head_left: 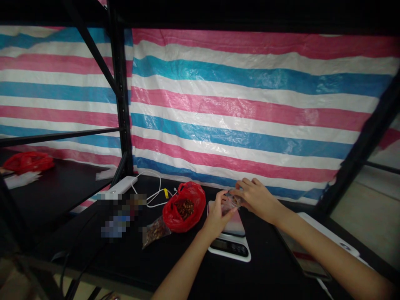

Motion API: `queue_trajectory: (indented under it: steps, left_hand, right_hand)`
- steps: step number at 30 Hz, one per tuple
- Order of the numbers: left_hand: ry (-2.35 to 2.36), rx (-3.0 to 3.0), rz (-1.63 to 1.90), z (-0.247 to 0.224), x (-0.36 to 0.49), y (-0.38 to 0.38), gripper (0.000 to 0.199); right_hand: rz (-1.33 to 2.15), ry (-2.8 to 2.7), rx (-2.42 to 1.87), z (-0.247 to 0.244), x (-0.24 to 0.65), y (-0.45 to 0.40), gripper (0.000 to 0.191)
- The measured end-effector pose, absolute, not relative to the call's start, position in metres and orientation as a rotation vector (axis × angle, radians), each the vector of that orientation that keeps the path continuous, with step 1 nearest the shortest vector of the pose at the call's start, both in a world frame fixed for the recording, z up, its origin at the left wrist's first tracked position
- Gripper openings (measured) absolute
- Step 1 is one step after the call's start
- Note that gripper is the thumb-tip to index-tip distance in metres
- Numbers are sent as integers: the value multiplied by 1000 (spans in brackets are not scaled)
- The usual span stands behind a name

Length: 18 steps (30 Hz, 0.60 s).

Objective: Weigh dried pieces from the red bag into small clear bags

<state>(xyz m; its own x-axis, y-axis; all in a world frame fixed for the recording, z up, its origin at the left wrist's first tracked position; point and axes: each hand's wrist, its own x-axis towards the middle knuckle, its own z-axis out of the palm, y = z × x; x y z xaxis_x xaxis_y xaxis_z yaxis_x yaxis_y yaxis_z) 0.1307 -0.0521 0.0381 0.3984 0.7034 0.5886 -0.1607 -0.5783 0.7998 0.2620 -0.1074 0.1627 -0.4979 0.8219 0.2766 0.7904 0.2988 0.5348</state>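
Note:
Above a white digital scale point(245, 255), both my hands grip a small clear plastic bag point(231, 201). My left hand point(215, 216) pinches it from the left, thumb toward me. From the right, my right hand point(256, 199) has its fingers closed at the bag's upper edge. What the bag contains, if anything, is too small to make out. Left of the scale sits an opened red plastic bag point(175, 225) with small brown pieces point(185, 209) inside, like dried seeds or peppercorns. A filled clear bag point(156, 231) of similar brown pieces lies beside it.
A white power strip point(122, 186) with a white cable point(158, 204) lies at the back left. On the right are a dark tablet-like device point(309, 266) and a long white box-like object point(328, 231). Black shelf posts point(120, 91) and a striped sheet point(237, 108) bound the table.

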Motion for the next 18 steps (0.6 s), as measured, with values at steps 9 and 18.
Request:
queue_trajectory:
  steps: [9,18]
  left_hand:
    - [535,1789,1326,35,132,-48,51]
    - [585,1990,1312,37,125,-44,52]
  right_hand:
    - [1149,2414,1347,167,249,-107,22]
    - [1217,2398,1704,158,273,-116,32]
